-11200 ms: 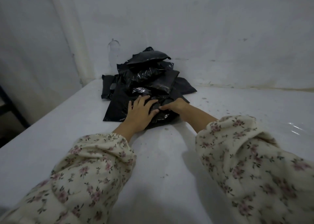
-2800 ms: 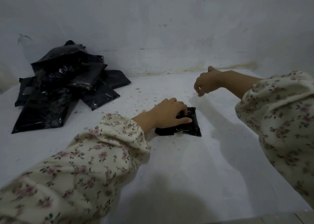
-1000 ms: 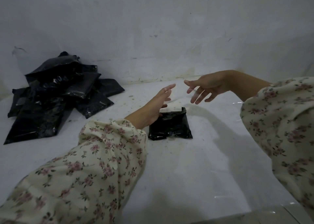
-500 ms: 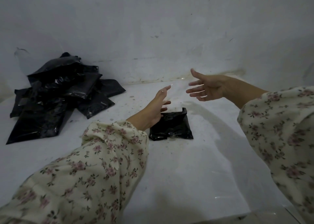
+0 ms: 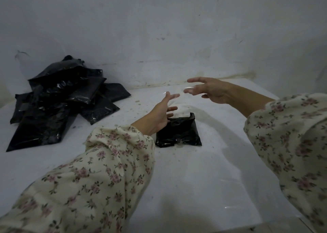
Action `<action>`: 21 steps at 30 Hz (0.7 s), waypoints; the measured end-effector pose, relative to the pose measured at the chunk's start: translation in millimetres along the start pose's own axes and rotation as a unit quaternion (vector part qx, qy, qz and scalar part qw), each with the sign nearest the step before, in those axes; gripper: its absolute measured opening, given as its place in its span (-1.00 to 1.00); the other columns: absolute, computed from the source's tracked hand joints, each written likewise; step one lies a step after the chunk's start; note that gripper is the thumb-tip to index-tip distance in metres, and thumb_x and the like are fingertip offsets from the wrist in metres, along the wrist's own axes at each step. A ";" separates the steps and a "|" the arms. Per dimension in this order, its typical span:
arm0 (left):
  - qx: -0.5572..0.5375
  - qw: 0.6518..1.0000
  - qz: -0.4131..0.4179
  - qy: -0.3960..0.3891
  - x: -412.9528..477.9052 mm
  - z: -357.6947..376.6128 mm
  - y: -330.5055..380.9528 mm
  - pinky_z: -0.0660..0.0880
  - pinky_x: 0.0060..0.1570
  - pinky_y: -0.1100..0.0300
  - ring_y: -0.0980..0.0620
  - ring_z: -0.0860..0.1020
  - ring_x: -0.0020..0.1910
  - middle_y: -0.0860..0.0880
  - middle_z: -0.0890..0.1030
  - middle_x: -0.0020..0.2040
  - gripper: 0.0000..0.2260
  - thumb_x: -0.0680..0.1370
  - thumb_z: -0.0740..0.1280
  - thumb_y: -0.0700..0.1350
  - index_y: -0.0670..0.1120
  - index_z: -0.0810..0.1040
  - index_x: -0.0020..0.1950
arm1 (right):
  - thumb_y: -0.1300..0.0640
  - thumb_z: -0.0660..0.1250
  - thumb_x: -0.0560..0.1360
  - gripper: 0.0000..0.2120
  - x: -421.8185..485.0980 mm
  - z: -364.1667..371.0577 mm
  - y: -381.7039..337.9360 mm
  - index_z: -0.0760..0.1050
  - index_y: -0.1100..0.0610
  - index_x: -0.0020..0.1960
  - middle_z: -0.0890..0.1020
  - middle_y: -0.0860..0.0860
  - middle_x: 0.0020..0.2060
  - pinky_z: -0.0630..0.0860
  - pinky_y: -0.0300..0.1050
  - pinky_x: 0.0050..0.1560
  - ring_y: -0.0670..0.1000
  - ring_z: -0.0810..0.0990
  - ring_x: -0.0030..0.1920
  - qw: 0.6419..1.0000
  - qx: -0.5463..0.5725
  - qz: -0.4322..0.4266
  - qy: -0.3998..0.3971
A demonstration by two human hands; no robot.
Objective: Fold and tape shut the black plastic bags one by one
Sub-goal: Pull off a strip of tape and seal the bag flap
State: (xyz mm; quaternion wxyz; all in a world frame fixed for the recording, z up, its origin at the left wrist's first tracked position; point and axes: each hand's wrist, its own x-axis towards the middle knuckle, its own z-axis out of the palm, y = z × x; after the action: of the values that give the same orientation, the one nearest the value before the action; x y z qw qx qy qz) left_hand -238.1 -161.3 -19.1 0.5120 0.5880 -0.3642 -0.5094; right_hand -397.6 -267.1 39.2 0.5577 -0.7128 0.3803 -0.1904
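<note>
Folded bag (image 5: 179,132) near-square, slightly wider left-right, raised corner toward wall (image 5: 159,29)

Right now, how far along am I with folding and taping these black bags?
One folded bag lies apart from the rest; I cannot tell whether it is taped. The left hand and right hand hover open near it, holding nothing visible. The pile of bags by the wall is left.

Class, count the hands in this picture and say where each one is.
2. The left hand is raised over the left edge of the folded black bag. The right hand hovers farther back and to the right, nearer the wall. No other hand seems hidden.
</note>
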 end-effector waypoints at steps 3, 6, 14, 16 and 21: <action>-0.003 1.000 -0.004 -0.001 0.6 -1.3 0.4 0.18 0.26 0.04 -0.11 0.35 0.25 -0.09 0.45 0.23 -0.55 0.62 -0.09 0.29 0.21 0.53 0.20 | 0.27 0.40 0.46 -0.61 4.8 3.7 2.8 0.46 -0.04 0.21 0.70 -0.08 -0.05 0.26 -0.09 0.11 -0.11 0.52 0.11 0.999 0.026 -0.029 0.023; -0.021 1.000 -0.013 0.009 0.1 -2.7 2.9 0.23 0.17 0.08 -0.12 0.36 0.24 -0.11 0.44 0.28 -0.56 0.64 -0.09 0.26 0.22 0.55 0.19 | 0.31 0.38 0.46 -0.65 5.9 -2.3 4.8 0.47 -0.01 0.16 0.70 -0.07 -0.15 0.31 -0.14 0.03 -0.10 0.56 0.03 0.998 0.041 -0.039 0.015; -0.034 0.999 -0.034 0.023 0.3 1.4 8.5 0.18 0.21 0.04 -0.18 0.32 0.32 -0.13 0.44 0.28 -0.60 0.66 -0.05 0.18 0.19 0.58 0.14 | 0.46 0.26 0.48 -0.68 -1.1 -11.8 6.2 0.40 0.18 0.15 0.70 0.03 -0.28 0.50 -0.24 0.07 0.00 0.64 -0.06 0.997 0.029 -0.032 -0.066; -0.037 0.998 -0.036 0.030 0.4 2.1 8.5 0.20 0.22 0.03 -0.20 0.33 0.32 -0.11 0.45 0.25 -0.60 0.66 -0.04 0.19 0.18 0.58 0.14 | 0.45 0.29 0.46 -0.68 -2.2 -11.8 4.6 0.39 0.18 0.15 0.70 0.03 -0.30 0.47 -0.20 0.12 0.05 0.62 0.00 0.996 0.012 -0.030 -0.083; -0.045 0.997 -0.038 0.045 -1.6 4.2 11.4 0.24 0.07 0.06 -0.19 0.35 0.31 -0.10 0.45 0.23 -0.61 0.66 -0.03 0.19 0.15 0.59 0.14 | 0.43 0.32 0.44 -0.68 -4.2 -11.6 -0.2 0.39 0.15 0.11 0.70 0.00 -0.31 0.41 -0.12 0.26 0.14 0.57 0.12 0.993 -0.021 -0.027 -0.114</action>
State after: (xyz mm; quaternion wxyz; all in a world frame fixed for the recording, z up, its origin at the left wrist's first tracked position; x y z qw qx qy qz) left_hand -241.5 -163.2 -7.5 0.5338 0.6001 -0.2948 -0.5178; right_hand -408.3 -271.5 43.6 0.5769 -0.7515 0.2991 -0.1142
